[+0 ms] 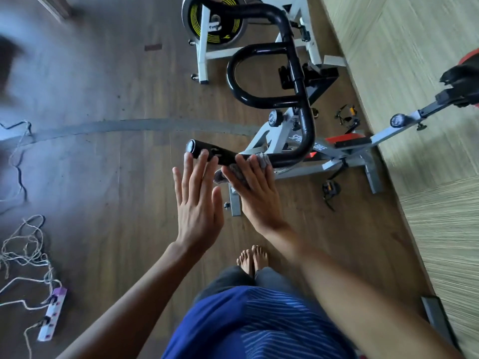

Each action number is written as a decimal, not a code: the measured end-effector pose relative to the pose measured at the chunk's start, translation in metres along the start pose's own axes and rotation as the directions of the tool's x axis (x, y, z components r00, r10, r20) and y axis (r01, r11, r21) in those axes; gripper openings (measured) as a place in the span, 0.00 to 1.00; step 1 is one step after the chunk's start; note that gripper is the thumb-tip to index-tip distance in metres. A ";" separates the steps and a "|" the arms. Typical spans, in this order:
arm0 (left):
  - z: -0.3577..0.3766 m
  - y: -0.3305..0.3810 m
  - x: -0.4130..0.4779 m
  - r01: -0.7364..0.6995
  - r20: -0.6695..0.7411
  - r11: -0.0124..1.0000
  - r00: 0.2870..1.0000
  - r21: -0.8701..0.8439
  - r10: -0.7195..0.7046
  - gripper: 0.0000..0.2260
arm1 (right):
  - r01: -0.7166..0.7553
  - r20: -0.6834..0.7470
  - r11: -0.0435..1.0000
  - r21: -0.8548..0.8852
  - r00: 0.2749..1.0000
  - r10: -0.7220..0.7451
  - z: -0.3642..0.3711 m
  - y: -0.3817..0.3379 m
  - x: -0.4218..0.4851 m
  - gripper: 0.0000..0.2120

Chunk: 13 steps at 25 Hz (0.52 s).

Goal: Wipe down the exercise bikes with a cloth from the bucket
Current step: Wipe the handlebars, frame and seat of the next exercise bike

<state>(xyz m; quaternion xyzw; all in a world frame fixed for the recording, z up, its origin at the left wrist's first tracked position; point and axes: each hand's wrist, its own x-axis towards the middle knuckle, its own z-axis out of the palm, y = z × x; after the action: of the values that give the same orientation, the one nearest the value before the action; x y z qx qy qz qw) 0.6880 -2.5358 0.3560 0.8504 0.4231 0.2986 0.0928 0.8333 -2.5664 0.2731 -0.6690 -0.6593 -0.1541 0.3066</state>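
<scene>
A white-framed exercise bike (pixel 287 133) stands in front of me, its black handlebar (pixel 303 104) looping toward me and ending in a grip (pixel 207 151). My right hand (pixel 255 193) lies flat on a grey cloth (pixel 263 161), pressing it against the near handlebar bar. My left hand (pixel 197 198) is open with fingers spread, fingertips touching the grip end beside the cloth. A second white bike with a yellow-and-black flywheel (pixel 215 22) stands farther back. No bucket is in view.
Loose pedals (pixel 329 190) lie on the wood floor by the bike base. A power strip (pixel 51 312) and tangled cords (pixel 26 244) lie at the left. A woven mat (pixel 414 99) runs along the right. My bare feet (pixel 251 257) stand just behind the bike.
</scene>
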 end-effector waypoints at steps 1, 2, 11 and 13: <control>0.002 0.000 -0.001 -0.001 0.010 1.000 1.000 0.023 0.001 0.23 | -0.006 0.016 1.000 -0.002 1.000 0.006 -0.003 0.006 -0.003 0.36; 0.004 -0.001 -0.002 -0.002 0.013 0.999 1.000 0.035 0.001 0.23 | -0.019 0.039 1.000 -0.005 0.999 0.019 -0.005 0.009 -0.005 0.38; 0.030 0.023 -0.002 -0.065 0.124 0.989 0.991 0.129 0.049 0.34 | -0.054 0.092 0.998 0.034 0.994 0.051 -0.027 0.042 -0.014 0.47; 0.039 0.030 -0.001 -0.035 0.116 0.986 0.993 0.161 0.016 0.34 | -0.029 0.097 0.997 0.067 0.995 0.022 -0.030 0.055 -0.017 0.47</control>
<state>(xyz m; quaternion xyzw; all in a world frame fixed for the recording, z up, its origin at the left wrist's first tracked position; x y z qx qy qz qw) 0.7309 -2.5517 0.3364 0.8762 0.4291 0.2152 0.0433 0.8913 -2.5950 0.2740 -0.6731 -0.6696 -0.0953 0.2992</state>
